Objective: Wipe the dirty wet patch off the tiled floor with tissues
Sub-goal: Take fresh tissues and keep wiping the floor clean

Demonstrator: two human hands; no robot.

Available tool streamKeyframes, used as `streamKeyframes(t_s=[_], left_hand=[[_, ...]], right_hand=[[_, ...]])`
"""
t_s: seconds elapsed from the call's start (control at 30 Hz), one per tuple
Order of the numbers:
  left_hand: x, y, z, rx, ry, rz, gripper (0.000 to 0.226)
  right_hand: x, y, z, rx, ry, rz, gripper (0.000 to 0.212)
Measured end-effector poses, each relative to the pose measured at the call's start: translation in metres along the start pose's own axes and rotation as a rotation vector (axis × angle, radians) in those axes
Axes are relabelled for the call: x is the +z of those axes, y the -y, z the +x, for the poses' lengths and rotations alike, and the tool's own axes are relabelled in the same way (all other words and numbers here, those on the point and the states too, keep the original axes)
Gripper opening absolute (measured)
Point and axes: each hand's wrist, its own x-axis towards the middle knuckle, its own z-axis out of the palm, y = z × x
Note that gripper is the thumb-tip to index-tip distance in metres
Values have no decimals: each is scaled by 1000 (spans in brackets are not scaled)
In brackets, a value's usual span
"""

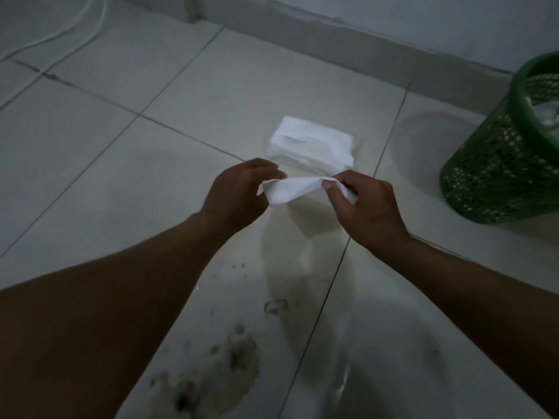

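Nearby, tissue pack (310,144), green basket (502,164), cables (75,28)

Pale tiled floor (127,182) with dark grout lines, meeting the wall at the far edge. A dirty wet patch (211,379) with brown specks lies near the viewer, beside a grout line. A white tissue pack (311,146) rests flat at mid-floor. A green mesh bin (499,164) stands at right; white cords (60,34) trail at far left
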Motion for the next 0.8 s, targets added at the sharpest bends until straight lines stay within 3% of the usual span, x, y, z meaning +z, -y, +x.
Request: streamKeyframes(t_s=[0.2,0.33,0.63,0.8], left_hand=[[-34,20,-65,-200,-11,119,39],[-56,29,-119,-284,30,187,52],[-72,22,-221,-709,63,258,75],[-58,8,-280,-854,-32,237,52]], right_hand=[[25,22,-3,-240,244,-19,17],[54,44,-21,-367,323,17,24],[105,85,-86,-596,488,50,27],[118,89,-131,-770,657,86,22]])
